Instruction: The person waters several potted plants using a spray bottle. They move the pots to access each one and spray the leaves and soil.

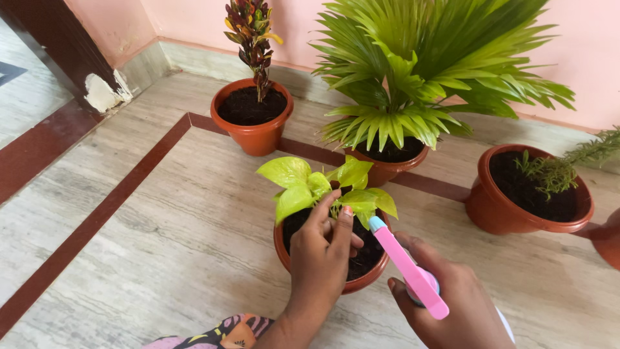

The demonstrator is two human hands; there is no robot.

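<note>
A small terracotta pot point(365, 282) with a bright lime-green leafy plant point(303, 187) stands on the floor right in front of me. My left hand point(321, 255) rests over the pot's near rim, fingers reaching into the stems above the dark soil. My right hand point(455, 304) grips a spray bottle with a pink nozzle and trigger point(407, 265), its tip pointing at the plant's leaves from the right. The bottle's body is mostly hidden by my hand.
Behind stand a pot with a red-yellow croton point(253, 106), a pot with a big fan palm point(413, 77), and at right a wide pot with a thin sprig point(526, 190). Another pot's edge point(607, 236) shows far right. A pink wall and a dark floor stripe point(97, 216) bound the area.
</note>
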